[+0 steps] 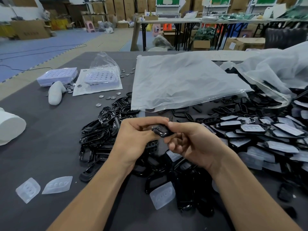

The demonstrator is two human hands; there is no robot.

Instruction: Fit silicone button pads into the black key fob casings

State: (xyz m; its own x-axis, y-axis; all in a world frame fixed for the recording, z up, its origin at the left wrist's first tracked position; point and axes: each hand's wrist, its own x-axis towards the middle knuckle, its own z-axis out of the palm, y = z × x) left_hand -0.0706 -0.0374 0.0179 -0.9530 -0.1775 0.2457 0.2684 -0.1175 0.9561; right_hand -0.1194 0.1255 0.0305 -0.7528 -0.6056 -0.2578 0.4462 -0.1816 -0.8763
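On the dark grey worktop, a frosted plastic bag lying flat, small metal discs scattered near two pale perforated trays. At the left edge, a white roll. Beyond, cardboard boxes, long tables, blue floor mats.

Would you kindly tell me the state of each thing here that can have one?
left hand: gripping the casing.
right hand: gripping the same casing.
casing: held off the table; pad fit hidden.
silicone pads: two loose at near left, unfitted.
black frames: heaped, empty.
right bag: mouth open toward the pile.
flat bag: lying flat.
coin cells: scattered loose.
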